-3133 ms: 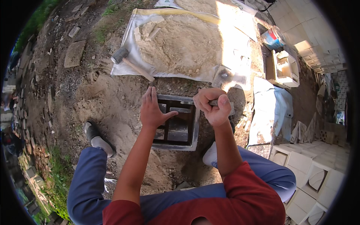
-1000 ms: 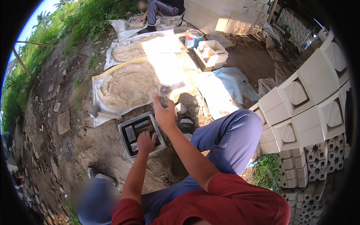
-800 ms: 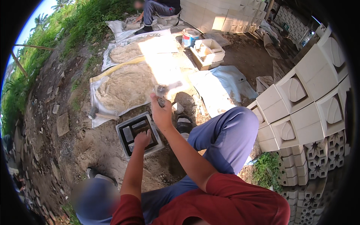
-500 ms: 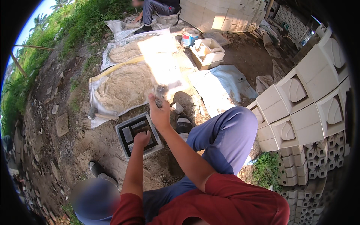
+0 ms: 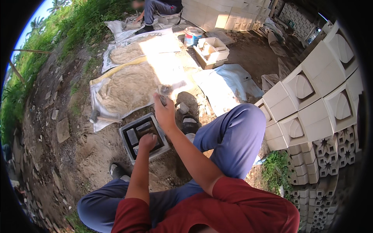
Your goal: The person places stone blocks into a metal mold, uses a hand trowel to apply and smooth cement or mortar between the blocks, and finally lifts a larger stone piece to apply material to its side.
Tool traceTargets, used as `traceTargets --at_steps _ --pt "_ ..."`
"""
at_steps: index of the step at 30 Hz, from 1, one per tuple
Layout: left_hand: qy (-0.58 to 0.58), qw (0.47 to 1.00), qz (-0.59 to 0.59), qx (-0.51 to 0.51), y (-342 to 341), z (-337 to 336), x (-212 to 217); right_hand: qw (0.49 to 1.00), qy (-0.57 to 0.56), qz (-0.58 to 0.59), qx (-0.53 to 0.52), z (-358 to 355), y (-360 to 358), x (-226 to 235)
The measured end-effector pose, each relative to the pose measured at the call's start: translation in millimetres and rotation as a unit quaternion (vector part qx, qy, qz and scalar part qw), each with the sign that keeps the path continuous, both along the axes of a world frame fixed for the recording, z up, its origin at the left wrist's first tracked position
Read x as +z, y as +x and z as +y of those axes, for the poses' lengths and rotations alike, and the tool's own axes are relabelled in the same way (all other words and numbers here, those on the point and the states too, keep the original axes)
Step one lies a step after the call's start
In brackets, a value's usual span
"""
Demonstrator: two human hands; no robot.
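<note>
A square grey mould [image 5: 163, 148] with dark inner compartments lies on the ground between my feet. Over its near right part is my left hand [image 5: 147, 142], fingers curled into a closed grip; what they hold, if anything, is hidden. Beyond the mould's far right corner, my right hand [image 5: 165, 114] is raised and wrapped round a small hand tool [image 5: 166, 90]. The tool's pale, flat-looking head points away from me, above the edge of a sack sheet, and is hard to make out in the glare.
Sand-like powder [image 5: 128, 87] is heaped on a sack sheet [image 5: 95, 99], with a hammer [image 5: 94, 116] at its near left corner. Farther off are a bucket [image 5: 193, 37], a cream block [image 5: 211, 50] and a seated person [image 5: 159, 11]. Patterned blocks [image 5: 316, 101] are stacked at right.
The view has shifted slightly. My left shoe appears farther right, nearer the mould, and my left knee shows at lower left. Both hands keep nearly the same places.
</note>
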State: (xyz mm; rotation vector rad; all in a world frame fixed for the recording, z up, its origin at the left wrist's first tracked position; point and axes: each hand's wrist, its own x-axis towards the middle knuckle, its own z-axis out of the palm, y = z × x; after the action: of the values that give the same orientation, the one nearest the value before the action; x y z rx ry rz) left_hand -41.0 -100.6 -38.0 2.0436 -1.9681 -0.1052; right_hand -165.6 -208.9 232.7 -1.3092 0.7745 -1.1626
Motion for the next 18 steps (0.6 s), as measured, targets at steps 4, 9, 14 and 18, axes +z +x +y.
traceTargets --at_steps 4,9,14,18 --pt "0.009 0.998 0.045 0.038 6 14 9 1.000 0.000 -0.001 0.018 14 1 15" --pt "0.082 0.991 0.065 0.086 -24 8 42 0.996 -0.067 0.001 -0.055 12 -9 20" --pt "0.063 0.987 0.070 0.128 -34 21 55 1.000 -0.023 0.007 -0.013 20 -12 32" --pt "0.002 0.989 0.045 0.140 -30 39 54 0.998 -0.031 0.045 0.031 30 -4 22"
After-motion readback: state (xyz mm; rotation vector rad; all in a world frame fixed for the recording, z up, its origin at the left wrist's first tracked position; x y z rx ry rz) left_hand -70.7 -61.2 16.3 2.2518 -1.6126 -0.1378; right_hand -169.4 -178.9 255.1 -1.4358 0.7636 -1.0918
